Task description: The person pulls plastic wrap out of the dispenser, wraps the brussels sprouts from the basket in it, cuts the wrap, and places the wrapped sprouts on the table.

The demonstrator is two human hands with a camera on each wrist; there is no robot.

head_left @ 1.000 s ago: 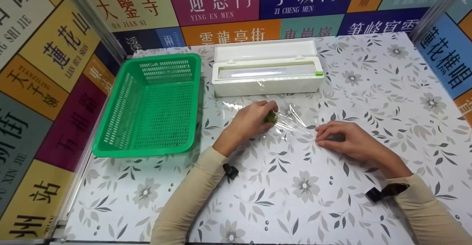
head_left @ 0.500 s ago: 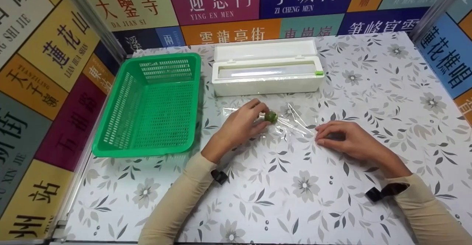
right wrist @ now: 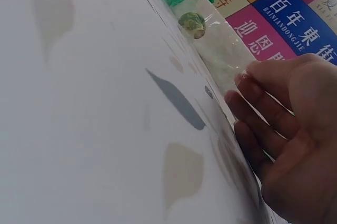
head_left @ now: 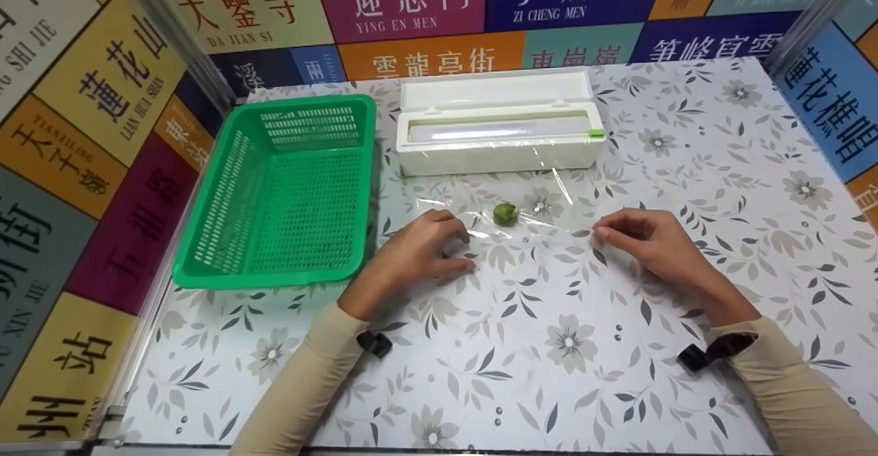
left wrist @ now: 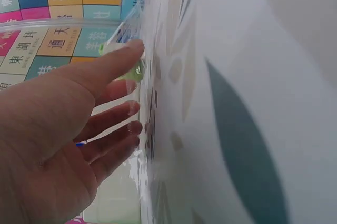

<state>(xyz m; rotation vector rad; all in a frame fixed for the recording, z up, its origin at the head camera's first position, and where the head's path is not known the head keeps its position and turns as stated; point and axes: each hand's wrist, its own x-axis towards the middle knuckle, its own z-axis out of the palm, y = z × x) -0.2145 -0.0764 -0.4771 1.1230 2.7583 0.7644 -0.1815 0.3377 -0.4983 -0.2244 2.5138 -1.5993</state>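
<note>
A small green Brussels sprout [head_left: 506,214] sits on a sheet of clear cling film [head_left: 473,202] that runs forward from the white wrap dispenser. To its left, my left hand [head_left: 425,247] is low over the table by the film's near edge, with thumb and fingers apart. In the left wrist view, no object shows between those fingers, and the thumb overlaps the sprout [left wrist: 138,71]. My right hand [head_left: 651,240] pinches the film's near right corner between thumb and forefinger. The right wrist view has the sprout [right wrist: 192,24] beyond these fingertips.
Behind the film stands the long white dispenser [head_left: 497,160], lid raised, with a roll inside and a green slider [head_left: 596,133] at its right end. A green plastic basket [head_left: 274,278] occupies the table's left side. Panels with printed characters wall the back and sides.
My left hand has let go of the Brussels sprout and drawn back left and toward me. The right hand has shifted slightly away from me, and the film now lies flatter.
</note>
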